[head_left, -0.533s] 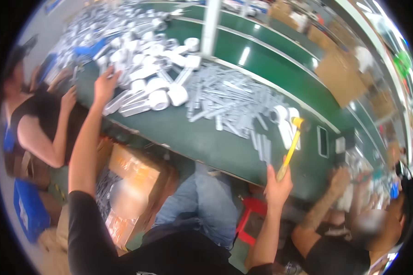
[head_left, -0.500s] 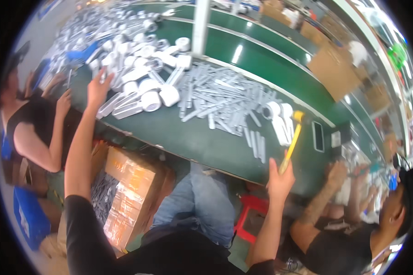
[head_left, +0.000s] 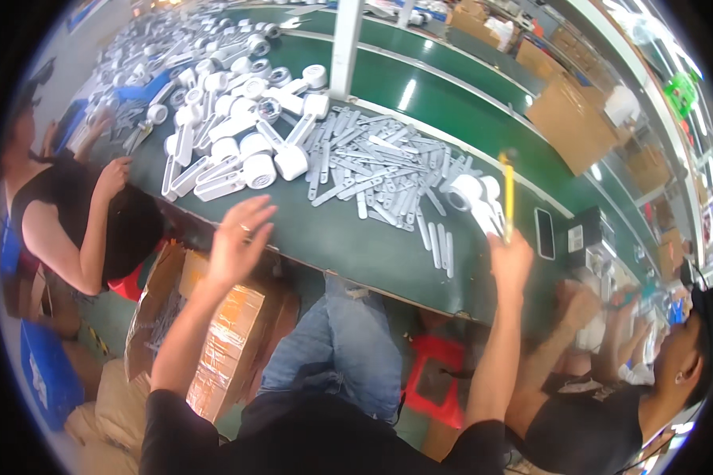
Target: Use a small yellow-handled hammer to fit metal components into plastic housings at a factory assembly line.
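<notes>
My right hand is closed round the yellow handle of a hammer, which points up and away from me; its head is blurred. Just beyond that hand, white round-headed parts with long handles lie on the green table. My left hand hovers over the table's front edge with fingers apart and nothing in it. Ahead of it is a heap of similar white parts. Flat grey strips are piled in the middle, with several more strips laid side by side nearer me.
A phone lies at the right of the table. A cardboard box stands below the front edge, left of my legs. Co-workers sit on both sides. A white post rises behind the heap, before green conveyor lanes. A red stool stands at right.
My left hand has come away from the white heap, rightward and toward me. My right hand has moved right and farther out with the hammer, which is now more upright.
</notes>
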Demonstrator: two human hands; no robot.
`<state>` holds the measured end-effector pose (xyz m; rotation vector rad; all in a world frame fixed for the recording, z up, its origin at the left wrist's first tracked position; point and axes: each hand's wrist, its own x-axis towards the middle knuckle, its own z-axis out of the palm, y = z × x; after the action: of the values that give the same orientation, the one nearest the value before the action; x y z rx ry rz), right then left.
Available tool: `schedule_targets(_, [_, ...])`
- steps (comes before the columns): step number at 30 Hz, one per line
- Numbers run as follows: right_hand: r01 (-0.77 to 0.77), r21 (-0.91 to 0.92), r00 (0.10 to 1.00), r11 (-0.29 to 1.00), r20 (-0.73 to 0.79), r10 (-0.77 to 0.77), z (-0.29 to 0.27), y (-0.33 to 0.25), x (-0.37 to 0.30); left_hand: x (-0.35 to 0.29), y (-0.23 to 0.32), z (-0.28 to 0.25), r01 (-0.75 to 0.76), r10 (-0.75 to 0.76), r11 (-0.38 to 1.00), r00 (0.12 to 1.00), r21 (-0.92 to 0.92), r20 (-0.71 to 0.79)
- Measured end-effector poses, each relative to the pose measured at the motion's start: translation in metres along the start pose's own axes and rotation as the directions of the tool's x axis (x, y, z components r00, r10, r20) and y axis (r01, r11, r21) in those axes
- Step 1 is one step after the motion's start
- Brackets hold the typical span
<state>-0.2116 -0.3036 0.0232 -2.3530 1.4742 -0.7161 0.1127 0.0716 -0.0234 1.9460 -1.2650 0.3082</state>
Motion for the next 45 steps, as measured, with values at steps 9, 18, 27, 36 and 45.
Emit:
schedule_targets(9, [0.293,0.129,0.908,0.947,0.274,-0.318,0.022,-0.084,-0.123,0.054,0.025,0.072,0.147,-0.144,0.989,0.987,-0.029,0.073])
schedule_targets(18, [-0.027,0.399,0.961,0.916,0.261,-0.086,0.001,-0.061,-0.131,0.063,0.041,0.070,0.199,-0.209,0.971,0.976,-0.131,-0.064])
schedule_targets(27, [-0.460,0.844,0.883,0.275,0.467,0.045,0.023,-0.114,-0.198,-0.022,0.170,0.063,0.740,-0.318,0.028,0.644,-0.672,0.696])
schedule_targets(36, [-0.400,0.740,0.900,0.541,0.430,0.077,0.009,-0.074,-0.142,0.039,0.111,0.063,-0.239,0.258,0.960,0.958,-0.149,0.125])
schedule_targets(45, [-0.292,0.565,0.802,0.772,0.585,-0.125,0.031,-0.080,-0.104,0.034,0.082,0.100,-0.088,0.176,0.922,0.963,-0.377,0.206])
